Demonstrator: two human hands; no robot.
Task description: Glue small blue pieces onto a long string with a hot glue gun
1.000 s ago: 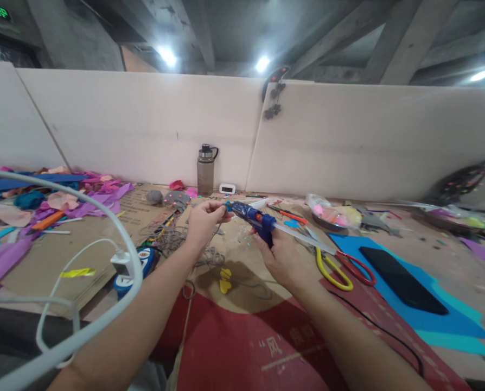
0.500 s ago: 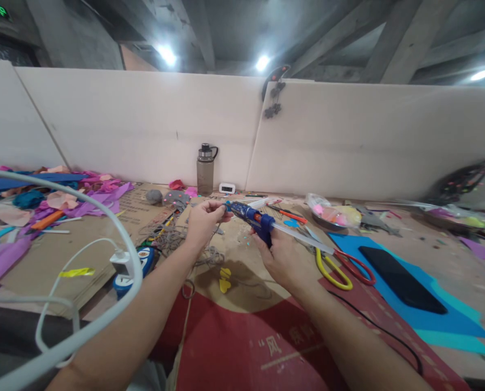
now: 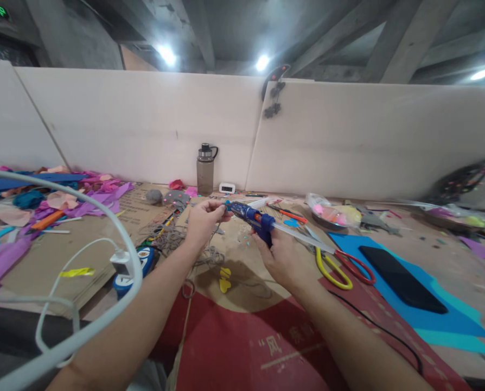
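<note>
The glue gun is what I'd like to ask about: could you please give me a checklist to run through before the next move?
1. Glue gun in the right hand: ok, gripped.
2. Glue stick in place: ok, it juts from the rear.
3. Left hand well clear of the glue gun's tip: not ok, very near; contact uncertain.
4. Glue gun hot: cannot tell.
5. Yellow cutouts apart from both hands: ok.
6. Yellow-handled scissors apart from the right hand: ok.
</note>
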